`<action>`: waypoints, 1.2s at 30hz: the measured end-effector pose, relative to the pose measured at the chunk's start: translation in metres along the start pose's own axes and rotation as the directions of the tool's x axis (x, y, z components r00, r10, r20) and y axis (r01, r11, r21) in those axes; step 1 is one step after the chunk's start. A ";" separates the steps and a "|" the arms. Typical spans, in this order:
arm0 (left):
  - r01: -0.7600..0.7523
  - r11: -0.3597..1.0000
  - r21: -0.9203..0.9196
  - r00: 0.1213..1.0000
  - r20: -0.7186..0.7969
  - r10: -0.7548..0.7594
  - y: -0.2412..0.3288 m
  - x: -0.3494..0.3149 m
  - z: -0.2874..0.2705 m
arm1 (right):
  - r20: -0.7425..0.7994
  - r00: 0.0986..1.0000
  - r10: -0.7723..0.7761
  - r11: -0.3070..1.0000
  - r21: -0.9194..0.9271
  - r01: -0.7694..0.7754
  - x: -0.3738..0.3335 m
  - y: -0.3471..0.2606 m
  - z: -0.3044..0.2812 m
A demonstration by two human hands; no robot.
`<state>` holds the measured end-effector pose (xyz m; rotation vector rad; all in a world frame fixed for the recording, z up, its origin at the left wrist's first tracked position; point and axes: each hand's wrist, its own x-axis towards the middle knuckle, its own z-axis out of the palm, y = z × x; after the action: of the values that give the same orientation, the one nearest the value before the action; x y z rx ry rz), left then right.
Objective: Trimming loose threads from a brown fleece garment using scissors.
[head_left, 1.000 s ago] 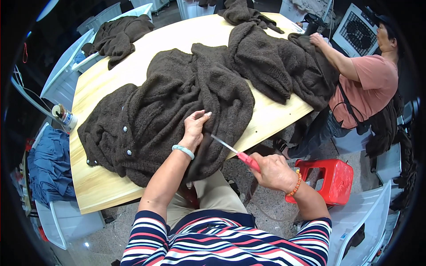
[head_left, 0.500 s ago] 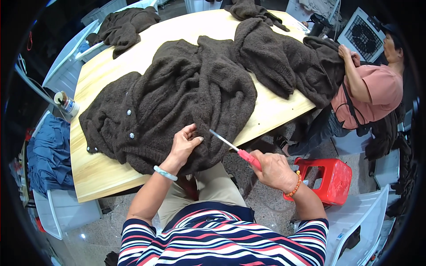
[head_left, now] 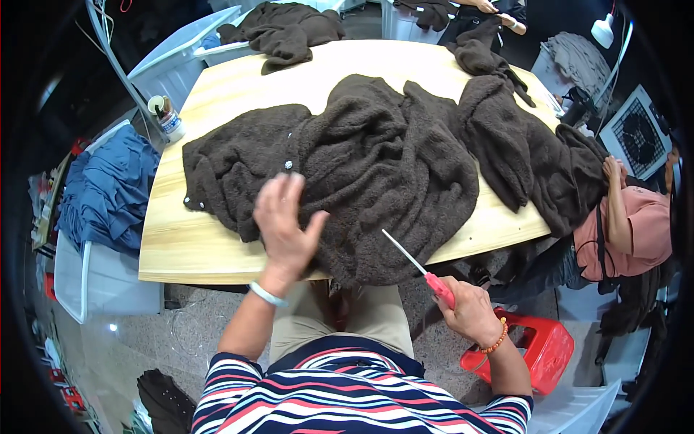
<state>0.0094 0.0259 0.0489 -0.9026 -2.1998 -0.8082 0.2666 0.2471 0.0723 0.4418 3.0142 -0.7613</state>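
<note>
A dark brown fuzzy knit garment [head_left: 376, 166] with small pale, round buttons [head_left: 288, 165] lies bunched across the near part of the wooden table [head_left: 217, 249]. Over its left part, my left hand [head_left: 285, 224] is raised, fingers spread and a little blurred; whether it touches the knit I cannot tell. In my right hand [head_left: 466, 307], at the front edge, is a slim tool with a pinkish-red handle [head_left: 441, 289]. Its thin metal shaft [head_left: 403, 251] points up and left, the tip in front of or just over the garment.
At right, a person in a pink top [head_left: 636, 231] handles another brown garment [head_left: 535, 155]. More brown knit [head_left: 289, 29] lies at the far edge. A jar [head_left: 168, 119] stands at the left edge, beside a bin with blue cloth [head_left: 108, 192]. A red stool [head_left: 553, 351] is at my right.
My left hand has moved left across the garment and spread its fingers. The tool stays in my right hand. The whole view has shifted, showing more of the far side and another person's hands there.
</note>
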 end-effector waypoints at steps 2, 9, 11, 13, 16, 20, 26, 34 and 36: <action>0.129 0.992 -0.009 0.992 0.015 -0.129 -0.037 0.002 -0.001 | 0.009 0.998 -0.059 0.998 -0.009 0.059 0.010 -0.003 0.004; -0.070 0.967 -0.245 0.980 0.166 0.113 -0.026 -0.016 0.008 | 0.045 0.991 -0.125 0.992 -0.015 0.126 0.038 -0.038 0.001; -0.055 0.956 -0.289 0.978 0.178 0.110 -0.030 -0.024 0.024 | 0.106 0.981 -0.162 0.987 0.000 0.163 0.041 -0.048 0.002; 0.041 0.929 -0.368 0.981 0.192 0.032 -0.035 -0.030 0.035 | 0.130 0.981 -0.145 0.987 -0.046 0.152 0.041 -0.056 0.000; 0.171 0.927 -0.334 0.959 0.270 -0.080 -0.035 -0.032 0.020 | 0.268 0.951 -0.157 0.979 -0.086 0.186 0.051 -0.060 0.004; 0.124 0.914 -0.386 0.966 0.257 -0.022 -0.039 -0.048 0.048 | 0.262 0.957 -0.126 0.984 -0.089 0.154 0.047 -0.062 0.003; 0.257 0.842 -0.475 0.916 0.398 -0.055 -0.041 -0.040 0.023 | 0.281 0.944 -0.173 0.979 -0.052 0.195 0.057 -0.069 0.003; -0.001 0.970 -0.245 0.989 0.146 0.038 -0.029 0.025 0.029 | 0.067 0.984 -0.163 0.987 0.014 0.162 0.068 -0.060 0.006; 0.014 0.980 -0.199 0.975 0.221 0.031 -0.043 0.022 0.051 | 0.039 0.986 -0.162 0.987 0.008 0.161 0.073 -0.065 0.001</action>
<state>-0.0518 0.0463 0.0201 -1.1492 -2.3341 -0.9791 0.1791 0.2116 0.0960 0.1808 3.0392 -0.7755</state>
